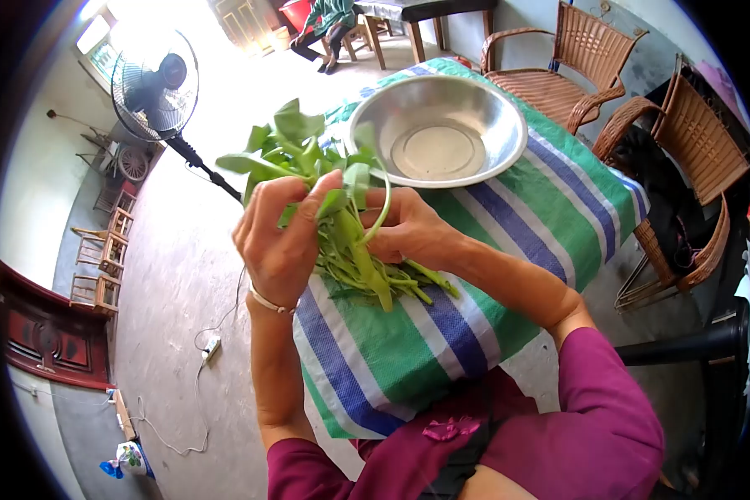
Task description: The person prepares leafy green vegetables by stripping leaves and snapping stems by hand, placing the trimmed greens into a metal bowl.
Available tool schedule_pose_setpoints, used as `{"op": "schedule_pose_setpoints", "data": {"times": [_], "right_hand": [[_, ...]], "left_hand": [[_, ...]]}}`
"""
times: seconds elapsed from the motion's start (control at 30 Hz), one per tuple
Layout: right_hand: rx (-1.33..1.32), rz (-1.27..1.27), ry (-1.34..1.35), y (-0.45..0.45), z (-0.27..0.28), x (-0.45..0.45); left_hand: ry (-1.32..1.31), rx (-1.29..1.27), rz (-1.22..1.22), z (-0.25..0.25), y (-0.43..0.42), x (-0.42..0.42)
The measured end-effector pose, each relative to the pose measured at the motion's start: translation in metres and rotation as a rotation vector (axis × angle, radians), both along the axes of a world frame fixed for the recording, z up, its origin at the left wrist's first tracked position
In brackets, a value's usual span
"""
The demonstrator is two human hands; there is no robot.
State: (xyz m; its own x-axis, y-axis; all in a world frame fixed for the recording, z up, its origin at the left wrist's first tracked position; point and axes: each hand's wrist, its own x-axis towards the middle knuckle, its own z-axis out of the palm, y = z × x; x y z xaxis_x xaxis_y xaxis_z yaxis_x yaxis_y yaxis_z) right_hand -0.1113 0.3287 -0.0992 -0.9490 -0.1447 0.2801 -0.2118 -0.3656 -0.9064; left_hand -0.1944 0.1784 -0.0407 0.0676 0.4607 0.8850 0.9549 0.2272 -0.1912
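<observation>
head view: left hand (277, 229) and right hand (415, 227) grip leafy greens (297, 125) near the tabletop's (387, 354) left edge; stems (432, 279) lie beneath, outside the far-edge bowl (502, 133).

— Is the basin (440, 150) metal?
— Yes, smooth and glossy. The striped cover (392, 354) beneath looks like woven plastic.
— And the chairs (593, 52) at far right?
— Rough, brown wicker.
</observation>
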Motion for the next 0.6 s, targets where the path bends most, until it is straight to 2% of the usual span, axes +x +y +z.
{"op": "schedule_pose_setpoints", "data": {"times": [0.1, 0.17, 0.27, 0.33, 0.37, 0.43, 0.47, 0.53, 0.57, 0.6], "right_hand": [[0.063, -0.124, 0.069, 0.008, -0.013, 0.001], [0.131, -0.332, 0.106, 0.008, -0.028, 0.001], [0.099, -0.406, 0.116, 0.013, -0.069, -0.007], [0.047, -0.399, 0.037, 0.015, -0.072, -0.004], [0.047, -0.403, 0.038, 0.014, -0.073, -0.004], [0.142, -0.520, 0.136, 0.010, -0.076, -0.005], [0.141, -0.519, 0.136, 0.010, -0.083, -0.007], [0.301, -0.571, 0.287, 0.011, -0.092, -0.013], [0.301, -0.575, 0.288, 0.013, -0.096, -0.014], [0.287, -0.556, 0.238, 0.014, -0.092, -0.011]], "left_hand": [[-0.147, -0.031, -0.062, -0.017, 0.012, 0.000], [-0.457, 0.038, -0.078, -0.038, 0.013, 0.008], [-0.465, 0.115, -0.038, -0.069, 0.006, 0.015], [-0.857, 0.036, -0.013, -0.083, -0.004, 0.033], [-0.937, 0.010, -0.032, -0.091, 0.000, 0.037], [-0.938, -0.073, 0.025, -0.103, 0.009, 0.041], [-0.938, -0.074, 0.027, -0.108, 0.013, 0.042], [-0.981, -0.051, 0.015, -0.116, 0.019, 0.039], [-0.980, -0.053, 0.012, -0.121, 0.020, 0.035], [-1.100, 0.003, -0.044, -0.127, 0.021, 0.032]]}}
